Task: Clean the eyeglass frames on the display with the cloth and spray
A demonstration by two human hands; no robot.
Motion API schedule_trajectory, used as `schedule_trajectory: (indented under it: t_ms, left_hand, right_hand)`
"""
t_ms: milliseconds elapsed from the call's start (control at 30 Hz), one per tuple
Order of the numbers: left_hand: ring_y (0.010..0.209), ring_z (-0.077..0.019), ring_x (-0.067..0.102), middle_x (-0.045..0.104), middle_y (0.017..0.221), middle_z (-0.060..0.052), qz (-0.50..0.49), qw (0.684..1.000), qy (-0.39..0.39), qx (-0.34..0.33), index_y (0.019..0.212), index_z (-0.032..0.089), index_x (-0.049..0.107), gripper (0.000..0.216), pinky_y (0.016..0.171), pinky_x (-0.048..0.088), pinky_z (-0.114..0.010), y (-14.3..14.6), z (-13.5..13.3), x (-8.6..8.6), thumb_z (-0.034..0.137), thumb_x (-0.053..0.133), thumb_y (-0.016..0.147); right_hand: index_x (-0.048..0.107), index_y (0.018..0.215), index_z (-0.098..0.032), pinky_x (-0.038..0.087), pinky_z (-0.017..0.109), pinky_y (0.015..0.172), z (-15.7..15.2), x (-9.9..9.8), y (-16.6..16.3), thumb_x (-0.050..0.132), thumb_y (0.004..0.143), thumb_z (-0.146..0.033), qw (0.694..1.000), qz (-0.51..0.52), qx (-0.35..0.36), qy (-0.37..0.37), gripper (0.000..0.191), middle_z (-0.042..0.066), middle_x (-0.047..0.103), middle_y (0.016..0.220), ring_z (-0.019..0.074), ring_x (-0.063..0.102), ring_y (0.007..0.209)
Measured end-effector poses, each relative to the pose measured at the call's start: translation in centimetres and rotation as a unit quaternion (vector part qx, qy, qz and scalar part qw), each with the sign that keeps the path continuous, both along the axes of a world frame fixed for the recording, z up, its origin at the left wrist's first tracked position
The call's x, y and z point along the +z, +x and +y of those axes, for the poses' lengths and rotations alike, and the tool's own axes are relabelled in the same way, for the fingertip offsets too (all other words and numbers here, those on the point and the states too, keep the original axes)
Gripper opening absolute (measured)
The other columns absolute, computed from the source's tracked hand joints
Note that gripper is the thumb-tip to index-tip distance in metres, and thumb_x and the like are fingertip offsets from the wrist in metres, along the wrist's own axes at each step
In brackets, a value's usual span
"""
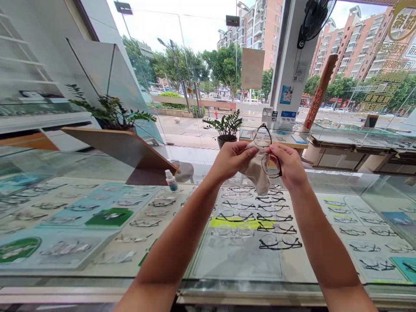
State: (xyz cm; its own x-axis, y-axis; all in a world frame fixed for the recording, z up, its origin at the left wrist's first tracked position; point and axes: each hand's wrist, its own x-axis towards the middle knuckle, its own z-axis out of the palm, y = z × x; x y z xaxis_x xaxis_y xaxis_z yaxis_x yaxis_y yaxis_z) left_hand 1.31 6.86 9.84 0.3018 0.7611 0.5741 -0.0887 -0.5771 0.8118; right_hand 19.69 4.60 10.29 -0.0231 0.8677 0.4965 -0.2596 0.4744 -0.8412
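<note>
Both my hands are raised above a glass display counter (97,173). My left hand (231,159) pinches a beige cleaning cloth (259,173) against one lens of a pair of thin black-framed glasses (264,143). My right hand (287,164) grips the same glasses by the lower lens and frame, fingers closed. The cloth hangs down between the two hands. The glasses are held upright, one lens above the other.
Under the counter glass lie trays with several rows of spectacle frames (256,216). A small spray bottle (170,180) stands on the counter to the left. A potted plant (225,128) and a wooden stand with another plant (113,115) sit behind. Shop windows face a street.
</note>
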Motion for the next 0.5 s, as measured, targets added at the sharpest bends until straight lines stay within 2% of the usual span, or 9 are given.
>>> schedule_trajectory:
  t_ms: [133,233,400,500]
  left_hand:
    - [0.059,-0.0097,0.042,0.054,0.063,0.002,0.053,0.998,0.042,-0.015,0.077,0.015,0.07,0.043,0.053,0.03,-0.023,0.07,-0.32,-0.02,0.057,0.074,0.087]
    - [0.058,-0.0092,0.04,0.05,0.062,0.003,0.057,0.996,0.065,-0.01,0.075,0.016,0.066,0.041,0.052,0.028,-0.023,0.29,-0.48,-0.02,0.053,0.072,0.09]
    - [0.068,-0.0116,0.055,0.067,0.078,-0.003,-0.002,0.997,0.081,0.015,0.089,0.016,0.071,0.033,0.061,0.042,-0.024,0.72,-0.42,-0.1,0.048,0.076,0.088]
    - [0.066,-0.0112,0.053,0.067,0.074,-0.002,-0.017,0.995,0.09,0.041,0.086,0.017,0.073,0.031,0.06,0.042,-0.024,0.74,-0.29,-0.13,0.048,0.076,0.088]
  right_hand:
    - [0.078,0.071,-0.024,0.053,0.029,0.082,0.06,-0.13,0.0,0.087,0.07,-0.043,1.0,0.006,0.012,0.004,0.021,0.0,0.072,0.079,0.0149,0.062,0.081]
    - [0.078,0.071,-0.024,0.052,0.03,0.083,0.05,-0.14,-0.03,0.087,0.071,-0.043,1.0,0.007,0.0,0.008,0.02,0.0,0.072,0.078,0.0151,0.063,0.082]
    - [0.078,0.071,-0.024,0.051,0.031,0.084,0.2,-0.33,0.02,0.086,0.072,-0.044,1.0,0.002,-0.021,0.012,0.021,0.0,0.075,0.081,0.0152,0.063,0.081]
    - [0.08,0.075,-0.025,0.051,0.033,0.088,0.33,-0.53,-0.02,0.084,0.075,-0.046,0.999,-0.016,-0.041,0.026,0.022,0.001,0.077,0.084,0.0166,0.064,0.084]
